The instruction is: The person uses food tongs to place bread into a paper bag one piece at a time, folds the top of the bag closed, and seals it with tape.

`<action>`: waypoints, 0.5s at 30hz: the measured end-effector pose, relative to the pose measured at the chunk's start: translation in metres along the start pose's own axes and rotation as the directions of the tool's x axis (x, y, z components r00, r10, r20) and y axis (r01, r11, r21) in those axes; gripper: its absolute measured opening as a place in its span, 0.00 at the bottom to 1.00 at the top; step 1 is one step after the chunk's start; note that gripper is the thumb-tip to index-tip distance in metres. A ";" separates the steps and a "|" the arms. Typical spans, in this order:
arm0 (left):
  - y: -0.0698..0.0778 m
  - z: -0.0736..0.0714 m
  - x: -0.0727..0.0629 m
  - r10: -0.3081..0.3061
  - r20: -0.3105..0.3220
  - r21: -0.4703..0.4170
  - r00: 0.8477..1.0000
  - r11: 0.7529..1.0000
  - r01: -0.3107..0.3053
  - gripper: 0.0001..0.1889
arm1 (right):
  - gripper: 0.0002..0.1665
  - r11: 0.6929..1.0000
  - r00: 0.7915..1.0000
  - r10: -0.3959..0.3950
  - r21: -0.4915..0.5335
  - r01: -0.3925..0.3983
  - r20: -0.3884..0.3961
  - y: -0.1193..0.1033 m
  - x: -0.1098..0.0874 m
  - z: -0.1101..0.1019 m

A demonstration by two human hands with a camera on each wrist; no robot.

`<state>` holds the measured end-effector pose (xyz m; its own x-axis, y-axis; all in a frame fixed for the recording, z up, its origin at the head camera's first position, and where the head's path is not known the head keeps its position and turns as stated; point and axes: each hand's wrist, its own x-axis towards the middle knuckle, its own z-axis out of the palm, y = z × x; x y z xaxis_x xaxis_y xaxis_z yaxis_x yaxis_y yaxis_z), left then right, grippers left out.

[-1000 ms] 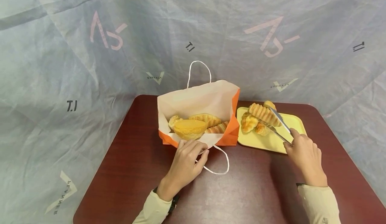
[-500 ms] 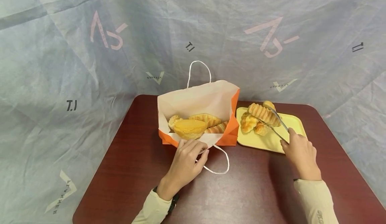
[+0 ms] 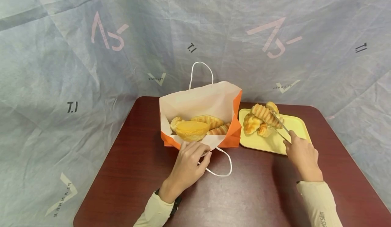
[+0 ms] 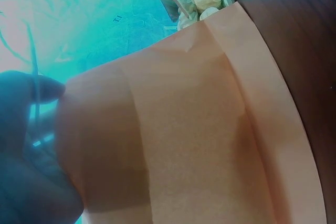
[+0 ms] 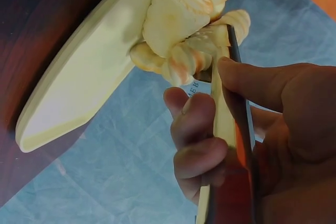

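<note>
My left hand (image 3: 188, 166) grips the near rim of an orange-and-white paper bag (image 3: 201, 98), which lies open toward me. Inside the bag are several breads, among them a yellow bowl-shaped bread (image 3: 193, 129) and a ridged roll (image 3: 220, 130). My right hand (image 3: 303, 155) holds metal tongs (image 3: 281, 124), its thumb on one arm and its fingers curled round the other in the right wrist view. The tongs' tips are at a ridged bread roll (image 3: 262, 113) on top of the pile on a yellow tray (image 3: 296, 128); whether they squeeze it I cannot tell.
Beside the ridged roll lie a knotted bread (image 3: 252, 124), a small bun (image 3: 264, 130) and a rounded bread (image 3: 272, 107). The bag's front string handle (image 3: 224, 175) loops onto the dark red table (image 3: 238, 200). A grey sheet (image 3: 226, 26) hangs behind.
My right hand has shifted slightly left and toward the bag with the tongs, whose arms now stand closer together. The ridged roll has barely moved. My left hand stays at the bag's rim.
</note>
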<state>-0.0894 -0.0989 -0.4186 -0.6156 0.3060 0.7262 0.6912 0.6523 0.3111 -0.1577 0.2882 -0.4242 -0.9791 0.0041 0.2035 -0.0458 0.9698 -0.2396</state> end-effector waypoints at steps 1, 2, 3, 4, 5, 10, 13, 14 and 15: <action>0.000 0.000 0.000 0.000 0.000 0.000 1.000 1.000 0.000 0.02 | 0.20 1.000 1.000 -0.001 0.000 0.001 -0.001 0.000 0.000 0.001; 0.000 0.000 0.000 0.000 -0.001 0.000 1.000 1.000 0.000 0.02 | 0.20 1.000 1.000 -0.003 0.001 0.003 0.001 0.000 0.000 0.001; 0.000 0.000 0.000 0.000 -0.002 0.000 1.000 1.000 0.000 0.02 | 0.20 1.000 1.000 -0.007 0.001 0.007 -0.002 0.001 0.000 0.001; 0.000 0.000 0.000 -0.004 -0.001 -0.001 1.000 1.000 0.004 0.02 | 0.20 1.000 1.000 -0.010 0.000 0.010 -0.005 0.001 0.000 0.001; 0.000 0.001 0.000 -0.004 -0.003 -0.001 1.000 1.000 0.004 0.02 | 0.20 1.000 1.000 -0.016 -0.001 0.016 -0.008 0.001 0.000 0.001; -0.001 0.001 0.000 -0.007 -0.007 -0.004 1.000 1.000 0.007 0.02 | 0.19 0.999 0.999 -0.042 -0.003 0.042 -0.018 0.003 -0.002 0.001; 0.000 0.001 0.000 -0.005 -0.005 -0.003 1.000 1.000 0.005 0.02 | 0.19 0.999 0.999 -0.046 0.010 0.047 -0.028 0.005 -0.006 0.002; 0.000 0.001 0.000 -0.002 -0.007 -0.002 1.000 1.000 0.002 0.02 | 0.19 0.999 0.998 -0.048 0.014 0.048 -0.039 0.005 -0.008 0.003; 0.000 0.001 0.000 0.000 -0.007 -0.001 1.000 1.000 0.000 0.02 | 0.19 0.999 0.998 -0.050 0.019 0.050 -0.045 0.006 -0.009 0.003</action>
<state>-0.0901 -0.0983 -0.4192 -0.6128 0.3010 0.7306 0.6916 0.6515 0.3118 -0.1498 0.2934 -0.4301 -0.9657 -0.0331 0.2575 -0.0988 0.9640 -0.2468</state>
